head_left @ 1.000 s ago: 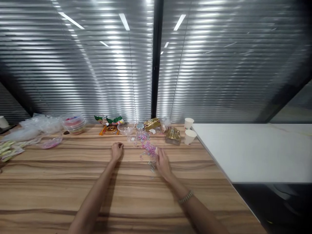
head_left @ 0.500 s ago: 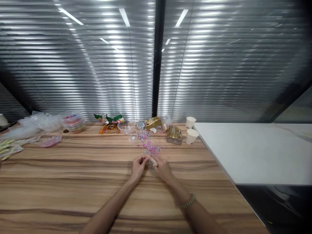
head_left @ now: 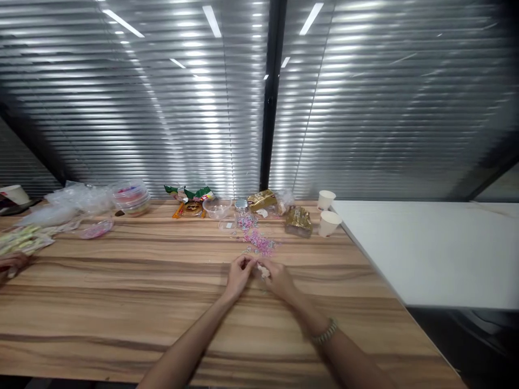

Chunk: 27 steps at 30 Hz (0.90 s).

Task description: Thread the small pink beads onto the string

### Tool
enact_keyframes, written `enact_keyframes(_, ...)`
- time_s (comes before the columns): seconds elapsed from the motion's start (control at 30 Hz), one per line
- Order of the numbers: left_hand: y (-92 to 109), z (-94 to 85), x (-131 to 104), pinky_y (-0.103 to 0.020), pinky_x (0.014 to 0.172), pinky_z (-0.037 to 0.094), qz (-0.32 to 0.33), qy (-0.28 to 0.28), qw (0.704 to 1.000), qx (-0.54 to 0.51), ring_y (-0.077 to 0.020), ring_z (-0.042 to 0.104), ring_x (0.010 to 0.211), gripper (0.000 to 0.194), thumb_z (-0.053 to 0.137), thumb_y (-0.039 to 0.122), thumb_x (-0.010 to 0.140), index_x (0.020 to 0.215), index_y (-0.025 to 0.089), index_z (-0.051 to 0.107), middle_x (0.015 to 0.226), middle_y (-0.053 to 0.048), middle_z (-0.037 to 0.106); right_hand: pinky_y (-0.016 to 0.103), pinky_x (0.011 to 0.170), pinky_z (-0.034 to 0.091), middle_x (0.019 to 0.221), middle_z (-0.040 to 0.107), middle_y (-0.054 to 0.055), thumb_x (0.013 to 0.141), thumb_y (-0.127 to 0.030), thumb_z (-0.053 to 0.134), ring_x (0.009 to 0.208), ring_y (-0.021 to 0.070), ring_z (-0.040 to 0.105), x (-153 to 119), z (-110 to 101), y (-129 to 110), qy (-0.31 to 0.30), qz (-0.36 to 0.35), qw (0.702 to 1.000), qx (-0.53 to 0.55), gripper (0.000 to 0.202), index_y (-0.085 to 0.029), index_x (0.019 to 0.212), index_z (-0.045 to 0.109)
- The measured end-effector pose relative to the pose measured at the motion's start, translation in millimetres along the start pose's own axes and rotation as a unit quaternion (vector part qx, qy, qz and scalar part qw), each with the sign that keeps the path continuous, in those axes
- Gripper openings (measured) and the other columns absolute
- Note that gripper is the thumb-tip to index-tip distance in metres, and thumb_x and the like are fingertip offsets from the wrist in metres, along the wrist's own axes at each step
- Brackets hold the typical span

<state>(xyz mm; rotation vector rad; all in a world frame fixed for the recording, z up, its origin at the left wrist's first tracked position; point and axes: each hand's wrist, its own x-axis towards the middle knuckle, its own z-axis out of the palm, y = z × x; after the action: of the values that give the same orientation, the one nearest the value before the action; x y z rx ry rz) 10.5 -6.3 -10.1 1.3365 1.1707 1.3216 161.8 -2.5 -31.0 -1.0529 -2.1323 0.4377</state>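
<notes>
My left hand [head_left: 239,278] and my right hand [head_left: 279,280] meet at the fingertips low over the table, thumb and fingers pinched together. Whatever sits in the left pinch is too small to make out. A pale crumpled scrap [head_left: 263,271] shows tucked in the curled fingers of my right hand. Just beyond the fingertips lies a loose heap of small pink, purple and bluish beads [head_left: 259,243]. Those beads trail back to a clear jar [head_left: 242,208] with a silvery top. A clear lid [head_left: 227,224] with a white label lies left of the jar.
Behind are a clear bowl [head_left: 218,207], snack packets [head_left: 190,208], gold packages [head_left: 299,221] and paper cups [head_left: 329,223]. Stacked tubs [head_left: 132,198] and plastic bags [head_left: 77,200] stand left. Another person's hand [head_left: 13,262] rests at the left edge. A white table [head_left: 430,248] adjoins right.
The whole view has shifted, so things appear farther right. My hands stay together at the beads, fingertips closer now. Another person's hand has come in at the left edge.
</notes>
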Motion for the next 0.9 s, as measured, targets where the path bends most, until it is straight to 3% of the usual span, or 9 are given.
enact_keyframes(0.17, 1.0, -2.0, 0.7, -0.023, 0.058, 0.037, 0.016, -0.013, 0.999, 0.043, -0.0125, 0.049, 0.058, 0.021, 0.060, 0.035, 0.072, 0.067, 0.014, 0.061, 0.060, 0.000, 0.056, 0.027, 0.075, 0.046, 0.096, 0.067, 0.006, 0.067, -0.006, 0.045, 0.084, 0.0193, 0.061, 0.0, -3.1, -5.1, -0.001, 0.028, 1.000, 0.014, 0.041, -0.019, 0.104, 0.058)
enact_keyframes(0.3, 1.0, -1.8, 0.4, -0.023, 0.057, 0.036, 0.041, -0.017, 0.996, 0.083, -0.0121, 0.048, 0.058, 0.020, 0.059, 0.033, 0.073, 0.064, 0.015, 0.059, 0.059, 0.001, 0.054, 0.028, 0.072, 0.044, 0.089, 0.067, 0.007, 0.076, -0.016, 0.045, 0.079, 0.0196, 0.060, 1.5, -6.2, -7.9, 0.013, 0.044, 0.998, 0.044, 0.026, -0.018, 0.098, 0.059)
enact_keyframes(0.5, 3.1, 1.3, -2.5, -0.023, 0.059, 0.038, 0.040, -0.027, 0.994, 0.099, -0.0126, 0.049, 0.058, 0.018, 0.060, 0.031, 0.072, 0.063, 0.015, 0.059, 0.060, 0.001, 0.056, 0.024, 0.060, 0.038, 0.070, 0.060, 0.003, 0.080, -0.025, 0.045, 0.063, 0.0150, 0.052, 4.0, -11.2, -12.2, 0.023, 0.059, 0.994, 0.094, 0.015, -0.017, 0.081, 0.057)
enact_keyframes(0.73, 5.1, 2.3, -3.5, -0.024, 0.060, 0.038, 0.047, -0.045, 0.994, 0.093, -0.0134, 0.050, 0.061, 0.021, 0.058, 0.034, 0.075, 0.066, 0.016, 0.058, 0.064, 0.000, 0.056, 0.022, 0.053, 0.033, 0.058, 0.051, -0.001, 0.080, -0.033, 0.047, 0.055, 0.0119, 0.042, 6.6, -6.9, -14.4, 0.063, 0.135, 0.976, 0.161, 0.021, -0.017, 0.066, 0.050)
enact_keyframes(0.9, 1.5, -0.6, -2.0, -0.024, 0.058, 0.037, 0.043, -0.051, 0.994, 0.090, -0.0125, 0.047, 0.059, 0.026, 0.053, 0.038, 0.079, 0.066, 0.016, 0.055, 0.062, 0.001, 0.053, 0.022, 0.052, 0.033, 0.058, 0.048, -0.002, 0.080, -0.038, 0.048, 0.055, 0.0114, 0.041, 7.4, -3.3, -14.2, 0.044, 0.148, 0.972, 0.176, 0.026, -0.018, 0.064, 0.047)
